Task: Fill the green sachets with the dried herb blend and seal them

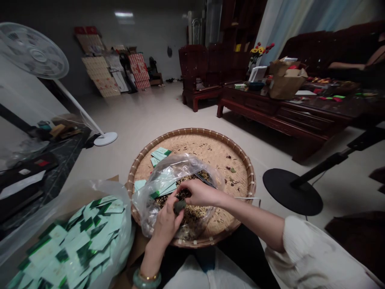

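Observation:
My left hand [165,224] holds a small grey-green pouch [179,206] upright above a round woven bamboo tray [192,130]. My right hand [200,192] reaches across, its fingers curled at the pouch's mouth, and I cannot tell whether they pinch anything. Under both hands lies a clear plastic bag [168,176] holding a dried leaf mix [188,216]. Several green-and-white cards [159,155] lie in the tray. A thin dark tool [204,180] shows beside the bag. A jade bangle [146,279] circles my left wrist. At lower left, a large plastic bag [72,241] holds several similar cards.
A white fan [34,50] stands at left beside a dark counter [57,160]. A round black stand base [291,192] sits at right. Beyond are a carved wooden table [270,102] with a cardboard box [285,82], and a seated person's arm [345,66].

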The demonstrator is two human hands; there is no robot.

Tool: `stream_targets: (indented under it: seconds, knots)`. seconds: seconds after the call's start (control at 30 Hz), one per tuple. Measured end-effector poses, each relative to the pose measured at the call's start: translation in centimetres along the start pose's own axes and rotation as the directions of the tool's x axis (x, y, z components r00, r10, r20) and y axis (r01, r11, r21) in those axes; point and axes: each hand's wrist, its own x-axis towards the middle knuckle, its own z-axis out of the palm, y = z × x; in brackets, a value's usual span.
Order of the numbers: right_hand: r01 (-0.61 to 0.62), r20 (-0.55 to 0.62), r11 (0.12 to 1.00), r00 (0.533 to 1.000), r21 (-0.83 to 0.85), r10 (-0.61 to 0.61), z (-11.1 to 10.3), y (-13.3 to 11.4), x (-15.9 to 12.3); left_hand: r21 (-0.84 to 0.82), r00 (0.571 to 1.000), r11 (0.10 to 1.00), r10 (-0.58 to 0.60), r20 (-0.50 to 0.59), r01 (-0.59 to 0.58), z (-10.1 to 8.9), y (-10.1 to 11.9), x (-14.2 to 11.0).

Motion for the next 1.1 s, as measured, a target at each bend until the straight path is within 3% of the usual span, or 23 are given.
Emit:
stream_targets:
  seconds: [0.17, 0.4, 0.57, 0.7, 0.93, 1.1]
  knots:
    - [0.051, -0.009, 0.995, 0.999, -0.089, -0.052, -0.1, -0.2, -0.2, -0.035, 1.0, 0.999, -0.023, -0.004, 0.023, 0.1, 0.0, 0.1]
    - [0.083, 0.097, 0.98, 0.993, -0.179, -0.067, -0.3, -0.7, 0.0, -0.052, 1.0, 0.999, 0.007, -0.002, -0.007, 0.3, 0.0, 0.1]
    - [0.089, 0.0, 0.969, 0.996, -0.23, -0.092, 0.0, -1.0, 0.1, -0.02, 0.999, 1.0, 0.023, -0.025, -0.023, 0.4, -0.2, 0.0]
    - [0.082, -0.108, 0.98, 0.989, -0.183, -0.103, 0.6, -0.4, 0.2, -0.034, 1.0, 0.999, 0.005, -0.014, -0.005, 0.2, -0.1, 0.0]
    - [0.094, -0.151, 0.995, 0.985, 0.044, -0.087, 1.3, 0.9, 0.2, -0.043, 1.0, 0.999, -0.013, -0.003, 0.013, 0.2, -0.1, 0.0]
    - [0.126, -0.136, 0.992, 0.983, -0.007, -0.126, 0.7, 0.2, -0.7, -0.059, 0.999, 0.998, -0.03, -0.019, 0.029, 0.5, -0.4, -0.2]
